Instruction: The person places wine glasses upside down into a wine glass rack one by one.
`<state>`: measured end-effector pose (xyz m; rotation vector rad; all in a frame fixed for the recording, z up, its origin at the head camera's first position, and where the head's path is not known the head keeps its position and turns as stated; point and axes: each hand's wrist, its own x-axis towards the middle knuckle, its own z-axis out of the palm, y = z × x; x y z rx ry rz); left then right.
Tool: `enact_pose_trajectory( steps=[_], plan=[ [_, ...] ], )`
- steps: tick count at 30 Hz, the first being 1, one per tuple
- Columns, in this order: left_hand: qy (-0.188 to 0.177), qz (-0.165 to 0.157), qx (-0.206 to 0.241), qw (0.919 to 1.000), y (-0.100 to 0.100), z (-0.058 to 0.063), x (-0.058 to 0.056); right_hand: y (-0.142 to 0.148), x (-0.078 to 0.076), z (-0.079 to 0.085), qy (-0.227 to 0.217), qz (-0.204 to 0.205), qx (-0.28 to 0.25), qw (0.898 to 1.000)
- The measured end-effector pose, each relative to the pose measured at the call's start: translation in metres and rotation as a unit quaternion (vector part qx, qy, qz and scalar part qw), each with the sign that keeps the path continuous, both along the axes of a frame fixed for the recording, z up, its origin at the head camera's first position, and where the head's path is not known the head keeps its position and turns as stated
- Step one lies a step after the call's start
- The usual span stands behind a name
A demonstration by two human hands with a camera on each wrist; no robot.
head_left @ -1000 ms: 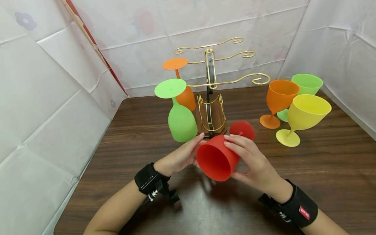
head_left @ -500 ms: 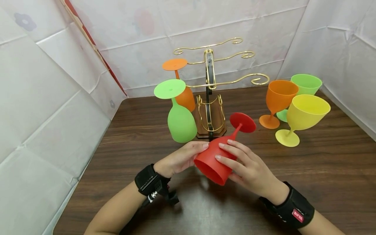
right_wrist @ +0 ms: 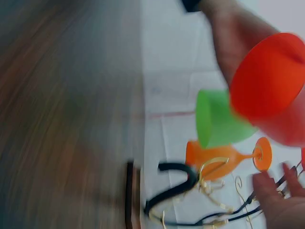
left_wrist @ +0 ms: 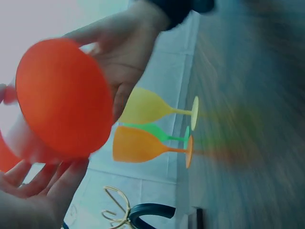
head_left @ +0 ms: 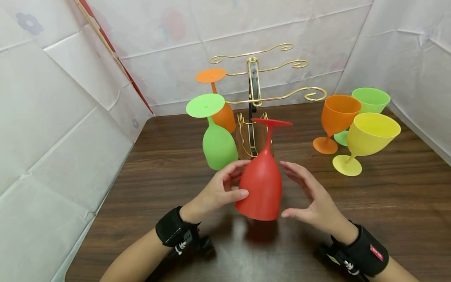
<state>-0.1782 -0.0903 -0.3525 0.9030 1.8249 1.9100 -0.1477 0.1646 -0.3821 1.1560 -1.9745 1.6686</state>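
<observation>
My left hand [head_left: 216,192] holds a red goblet [head_left: 262,184] upside down above the table, thumb on the near side of the bowl and fingers behind it. The goblet's foot is at the top, in front of the rack, and its open mouth [left_wrist: 64,100] faces the left wrist camera. To the right of the bowl is my right hand [head_left: 313,203], fingers and thumb spread apart with a gap to the goblet. A gold wire rack [head_left: 285,96] stands behind, with a green goblet [head_left: 220,147] and an orange goblet [head_left: 224,117] hanging upside down from its left side.
On the right stand three upright goblets: an orange one [head_left: 338,115], a yellow one [head_left: 371,135] and a green one [head_left: 371,100] partly hidden behind them. White sheeting [head_left: 275,23] encloses the back and sides of the dark wooden table [head_left: 158,164].
The red goblet has turned from lying tilted, mouth toward the near side, to nearly upright with its foot up. My right hand has let go of it and moved right.
</observation>
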Motion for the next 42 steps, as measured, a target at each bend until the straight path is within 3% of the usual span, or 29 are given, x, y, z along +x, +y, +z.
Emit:
enact_pose_trajectory(
  steps=[2,4,9,12,16,23,32,42],
  plan=[
    [0.04,0.029,0.008,0.9988,0.003,0.0,0.001,-0.001,0.002,0.004,-0.104,0.03,-0.022,0.994],
    [0.072,0.058,0.004,0.9957,0.005,0.0,0.003,-0.004,0.003,0.009,-0.172,0.03,-0.019,0.984],
    [0.132,0.089,-0.024,0.987,0.008,0.0,0.007,-0.015,0.001,0.019,-0.219,-0.021,0.028,0.975],
    [0.162,0.081,-0.021,0.9833,0.009,0.0,0.006,-0.018,0.001,0.022,-0.219,-0.039,0.029,0.975],
    [0.182,0.066,-0.01,0.981,0.009,0.002,0.003,-0.019,0.001,0.026,-0.187,-0.053,0.019,0.981],
    [0.173,0.028,-0.018,0.9843,0.009,0.0,0.001,-0.022,0.002,0.026,-0.13,-0.042,0.023,0.99],
    [0.171,0.029,-0.023,0.9846,0.007,-0.002,0.001,-0.023,0.001,0.025,-0.174,-0.03,0.037,0.984],
    [0.156,0.034,-0.031,0.9868,0.005,-0.004,0.003,-0.023,0.001,0.026,-0.181,-0.021,0.036,0.983]
  ],
)
